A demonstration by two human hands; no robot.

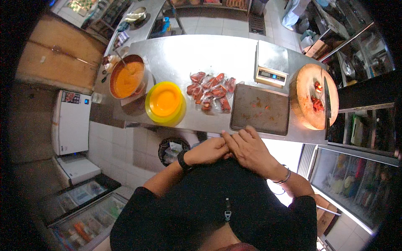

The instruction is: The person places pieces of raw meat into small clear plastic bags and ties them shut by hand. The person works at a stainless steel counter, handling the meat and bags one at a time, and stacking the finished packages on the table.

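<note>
My left hand (pixel 209 151), with a black band at the wrist, meets my right hand (pixel 249 150) just off the near edge of the steel table (pixel 201 124). The fingers are bent and touch; the palms are hidden. Beyond them lies a dark metal tray (pixel 260 108) with food scraps. Left of it are several clear plastic bags of reddish meat (pixel 218 91). A round wooden chopping board (pixel 301 94) at the right bears chopped red pieces (pixel 317 104) and a large knife (pixel 327 103) along its right side.
A digital scale (pixel 272 61) stands behind the tray. To the left are stacked yellow bowls or plates (pixel 165 102) and a pot of orange sauce (pixel 129 78) with a ladle. A waste bin (pixel 171 150) is below the near edge. A glass-topped refrigerated case (pixel 348 178) stands lower right.
</note>
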